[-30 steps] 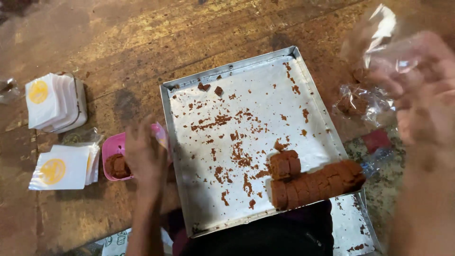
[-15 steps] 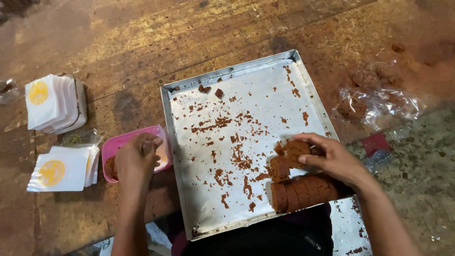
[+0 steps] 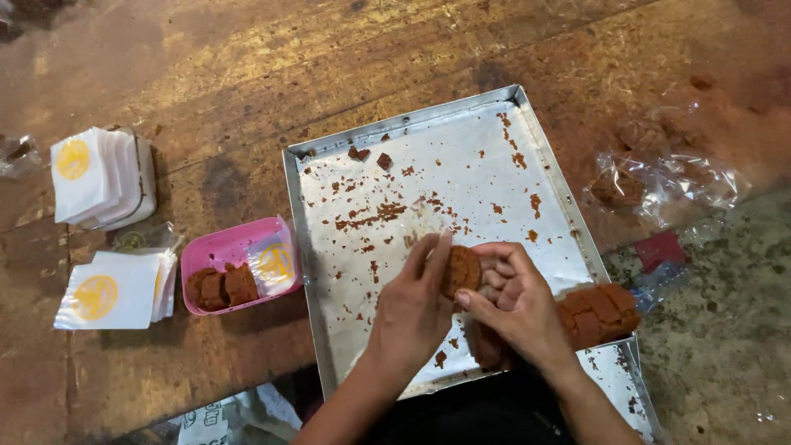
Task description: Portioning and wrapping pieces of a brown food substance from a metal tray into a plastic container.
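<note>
My left hand (image 3: 416, 309) and right hand (image 3: 515, 305) meet over the near part of the metal tray (image 3: 306, 214), both pinched on one round brown cake (image 3: 461, 270). It is a flat, dark brown disc with a rough, crumbly face, held on edge between my fingertips. Just right of my hands, on the tray's near right corner, lies a row of brown cakes (image 3: 597, 313), pressed close so I cannot count them. Brown crumbs scatter across the tray. Left of the tray sits one pink tub (image 3: 216, 249) holding three cakes. Further left lie two stacks of white packets (image 3: 111, 288). Right of the tray is one crumpled clear bag (image 3: 667, 181).
</note>
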